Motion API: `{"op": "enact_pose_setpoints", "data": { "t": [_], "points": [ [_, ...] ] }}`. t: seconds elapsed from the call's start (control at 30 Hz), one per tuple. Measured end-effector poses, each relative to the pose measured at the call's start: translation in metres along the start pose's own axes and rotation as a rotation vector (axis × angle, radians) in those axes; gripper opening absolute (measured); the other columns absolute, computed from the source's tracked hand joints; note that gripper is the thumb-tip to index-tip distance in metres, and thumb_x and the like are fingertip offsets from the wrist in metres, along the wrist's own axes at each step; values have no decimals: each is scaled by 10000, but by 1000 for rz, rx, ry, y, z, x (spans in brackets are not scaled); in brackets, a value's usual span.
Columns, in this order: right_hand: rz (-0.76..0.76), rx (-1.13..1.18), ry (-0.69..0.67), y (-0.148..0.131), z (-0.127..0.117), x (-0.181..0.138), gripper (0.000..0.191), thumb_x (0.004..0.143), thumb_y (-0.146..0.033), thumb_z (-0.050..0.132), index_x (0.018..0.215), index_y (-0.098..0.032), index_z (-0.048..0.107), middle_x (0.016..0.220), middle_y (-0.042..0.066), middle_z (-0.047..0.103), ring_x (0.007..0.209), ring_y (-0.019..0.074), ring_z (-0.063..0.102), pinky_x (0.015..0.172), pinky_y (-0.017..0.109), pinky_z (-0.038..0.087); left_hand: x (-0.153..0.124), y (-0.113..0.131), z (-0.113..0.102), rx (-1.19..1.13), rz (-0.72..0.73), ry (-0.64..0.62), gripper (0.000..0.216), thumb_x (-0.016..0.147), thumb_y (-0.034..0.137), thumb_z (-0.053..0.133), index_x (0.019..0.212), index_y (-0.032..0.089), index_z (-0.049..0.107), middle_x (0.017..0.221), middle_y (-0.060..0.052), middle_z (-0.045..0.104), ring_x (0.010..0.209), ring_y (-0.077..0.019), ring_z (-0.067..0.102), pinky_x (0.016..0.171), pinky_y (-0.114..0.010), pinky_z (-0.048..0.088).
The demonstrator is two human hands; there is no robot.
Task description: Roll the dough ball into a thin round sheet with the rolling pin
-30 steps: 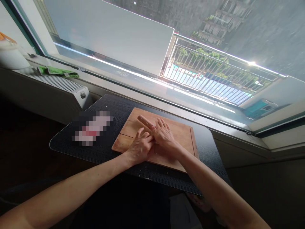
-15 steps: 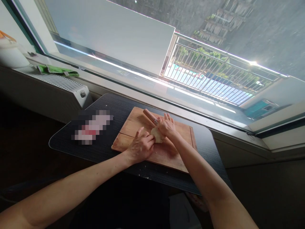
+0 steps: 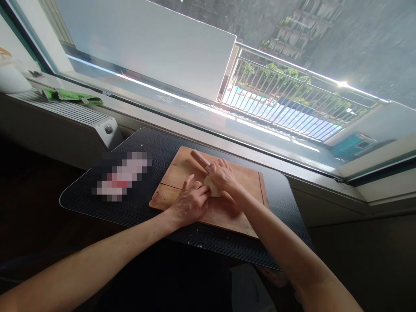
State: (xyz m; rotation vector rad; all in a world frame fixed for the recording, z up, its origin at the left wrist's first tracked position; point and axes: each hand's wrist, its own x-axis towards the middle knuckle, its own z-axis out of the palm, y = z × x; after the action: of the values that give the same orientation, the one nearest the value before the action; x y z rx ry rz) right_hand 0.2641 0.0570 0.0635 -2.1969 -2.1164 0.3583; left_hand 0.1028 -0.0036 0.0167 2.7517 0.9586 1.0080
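Note:
A small flat round of pale dough (image 3: 212,187) lies on the wooden cutting board (image 3: 240,219), between my two hands. My left hand (image 3: 192,200) is at its left edge, with the fingertips closed on the rim of the dough. My right hand (image 3: 222,175) presses on the wooden rolling pin (image 3: 199,159), palm down and fingers stretched forward over it. The left end of the pin sticks out past that hand, pointing up and left. My right palm and fingers hide the rest of the pin and part of the dough.
The board rests on a dark table (image 3: 136,145) beside a large window. On the table's left lies a pixelated pink and red item (image 3: 125,175). A radiator (image 3: 65,119) with a green cloth (image 3: 71,96) on top stands at the left. Crumbs dot the table's front edge.
My right hand and the rolling pin have shifted slightly left and toward me over the dough. The left hand stays at the dough's edge. The whole view has tilted a little.

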Motion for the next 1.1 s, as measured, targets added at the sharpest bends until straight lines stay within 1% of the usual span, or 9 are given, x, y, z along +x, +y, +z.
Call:
{"op": "enact_pose_setpoints", "data": {
  "t": [0.1,0.27,0.43,0.57,0.63,0.77,0.93,1.0,1.1],
  "points": [
    [-88,-16,36,-1,2,-3,519,1034,-384,198,1426,-149,443,1600,123,318,1514,225,181,1213,412,186,0,0,0,-10,3,-1,238,921,203,485,1000,192,710,998,-56,721,952,-224,569,1134,-542,240],
    [78,-47,56,5,-1,7,517,1027,-351,194,1331,-118,542,1630,140,242,1526,264,133,1218,465,162,1,1,-2,13,5,-1,232,918,200,484,988,190,705,1006,-47,724,948,-219,572,1143,-547,218],
    [-109,-28,52,1,4,1,535,1033,-394,209,1461,-148,417,1623,120,272,1529,224,131,1225,430,158,1,1,-3,-9,1,-7,233,929,209,485,988,199,711,996,-48,719,949,-215,562,1140,-534,230],
    [41,-37,68,6,-3,10,508,1029,-353,218,1341,-118,542,1630,146,238,1528,273,124,1220,478,156,1,1,-3,14,-4,-23,219,921,197,494,961,194,709,986,-41,718,948,-211,565,1147,-540,215],
    [38,-8,52,5,-3,10,511,1030,-351,207,1352,-126,534,1623,143,260,1522,270,158,1213,471,185,1,1,-3,10,1,-20,218,920,197,496,976,190,707,1005,-42,722,952,-213,568,1142,-539,219],
    [-118,-22,74,-2,5,2,543,1032,-378,212,1473,-122,399,1618,134,281,1524,231,155,1219,423,176,1,1,-4,3,5,-3,236,933,203,480,988,185,708,1017,-50,727,958,-221,571,1131,-534,238],
    [3,-64,91,7,2,12,492,1025,-341,207,1320,-131,540,1560,129,384,1497,253,221,1196,441,220,1,1,-3,20,-2,-17,225,920,206,490,976,190,708,983,-46,725,948,-219,580,1146,-544,217],
    [-53,-47,84,7,1,11,488,1026,-344,197,1285,-148,560,1501,117,461,1474,251,269,1180,422,254,1,1,-3,16,-7,-21,226,920,204,492,973,192,711,984,-46,725,943,-218,579,1142,-545,223],
    [-166,-42,95,3,4,5,502,1029,-387,204,1339,-149,519,1513,120,443,1475,256,260,1183,414,244,1,1,-2,7,-7,-26,233,930,208,487,961,200,718,1004,-48,724,943,-215,572,1140,-544,230]
  ]
}}
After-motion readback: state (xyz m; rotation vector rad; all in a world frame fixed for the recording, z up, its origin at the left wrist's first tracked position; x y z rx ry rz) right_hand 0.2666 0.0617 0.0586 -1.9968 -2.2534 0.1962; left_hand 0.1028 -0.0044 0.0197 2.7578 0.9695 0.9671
